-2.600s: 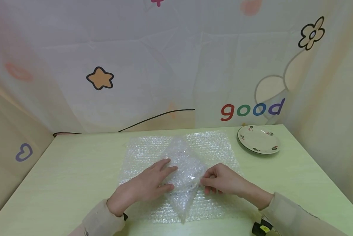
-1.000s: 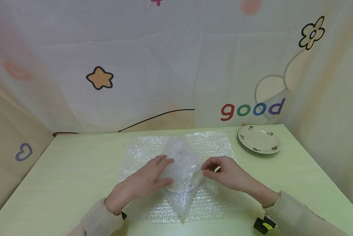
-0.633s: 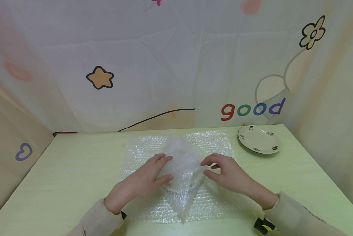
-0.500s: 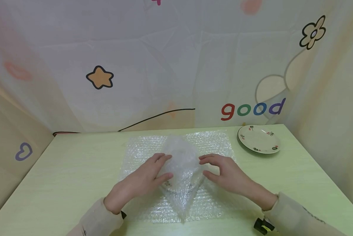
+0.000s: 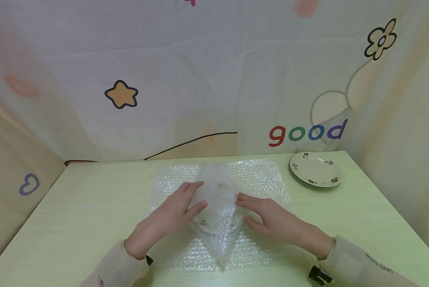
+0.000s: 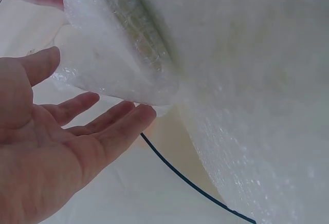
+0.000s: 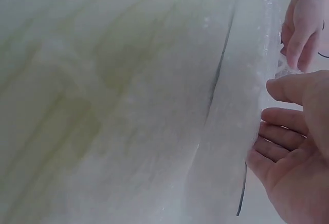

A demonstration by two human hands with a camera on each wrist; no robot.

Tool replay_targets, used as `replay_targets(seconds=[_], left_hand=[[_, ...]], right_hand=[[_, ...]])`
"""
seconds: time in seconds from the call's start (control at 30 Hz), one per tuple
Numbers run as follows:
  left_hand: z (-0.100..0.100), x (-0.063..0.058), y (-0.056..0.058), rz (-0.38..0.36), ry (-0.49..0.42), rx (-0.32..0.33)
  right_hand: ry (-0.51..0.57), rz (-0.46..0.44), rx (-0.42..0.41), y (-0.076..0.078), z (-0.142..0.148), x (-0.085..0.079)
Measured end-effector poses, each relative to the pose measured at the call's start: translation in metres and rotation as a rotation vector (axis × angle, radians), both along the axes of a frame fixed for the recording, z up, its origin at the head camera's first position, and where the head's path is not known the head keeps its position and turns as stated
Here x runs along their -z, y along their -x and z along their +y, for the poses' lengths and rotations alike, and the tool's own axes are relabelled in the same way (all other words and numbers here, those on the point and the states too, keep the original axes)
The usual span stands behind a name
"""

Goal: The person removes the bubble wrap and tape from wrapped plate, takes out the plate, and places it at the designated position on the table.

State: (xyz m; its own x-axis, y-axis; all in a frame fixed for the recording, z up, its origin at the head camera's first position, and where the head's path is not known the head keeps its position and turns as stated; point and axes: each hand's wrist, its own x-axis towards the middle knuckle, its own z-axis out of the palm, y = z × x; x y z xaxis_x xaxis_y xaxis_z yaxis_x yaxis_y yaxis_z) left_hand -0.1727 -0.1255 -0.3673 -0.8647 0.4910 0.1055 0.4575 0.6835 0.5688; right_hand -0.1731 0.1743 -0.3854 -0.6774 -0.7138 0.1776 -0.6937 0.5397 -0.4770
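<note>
A sheet of bubble wrap (image 5: 264,179) lies flat on the table. At its middle is a plate (image 5: 203,223) with a small printed pattern, seen dimly through folded bubble wrap (image 5: 218,211) that covers it in a pointed diamond shape. My left hand (image 5: 168,213) lies at the bundle's left side, fingers extended and thumb apart. On the opposite side my right hand (image 5: 280,219) has its loosely bent fingers and thumb at the wrap's edge. In the left wrist view, the left fingertips (image 6: 146,112) meet the folded edge. The right wrist view has the right fingers (image 7: 282,136) alongside the wrap.
Patterned plates (image 5: 315,169), apparently stacked, stand at the table's back right. The pale green table (image 5: 92,207) ends at a printed cloth backdrop (image 5: 185,95). A small black device (image 5: 319,275) hangs at the right wrist.
My right hand has stopped pinching the wrap's right edge, spread its fingers and moved slightly left. My left hand has shifted a little left and back. The plate's pattern shows more plainly.
</note>
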Motion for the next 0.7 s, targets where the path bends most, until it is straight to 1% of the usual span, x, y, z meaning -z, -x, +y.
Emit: replay_targets(seconds=[0.17,0.3,0.47,0.57,0.7], left_hand=[[0.0003,-0.0016,-0.0002,0.025,-0.026,-0.043],[0.0009,-0.0026,0.0005,0.071,-0.042,-0.068],[0.0015,-0.0036,0.0016,0.159,-0.047,-0.09],[0.0015,-0.0037,0.0022,0.183,-0.043,-0.101],[0.0019,-0.0034,0.0026,0.196,-0.038,-0.105]], right_hand=[[-0.057,0.035,-0.039,-0.0007,-0.0005,0.0026],[-0.072,0.055,-0.042,-0.0014,0.0004,0.0028],[-0.003,0.083,0.004,-0.0014,0.0008,0.0026],[0.036,0.123,0.026,-0.0015,0.0004,0.0031],[0.016,0.216,0.009,-0.0019,0.0012,0.0056]])
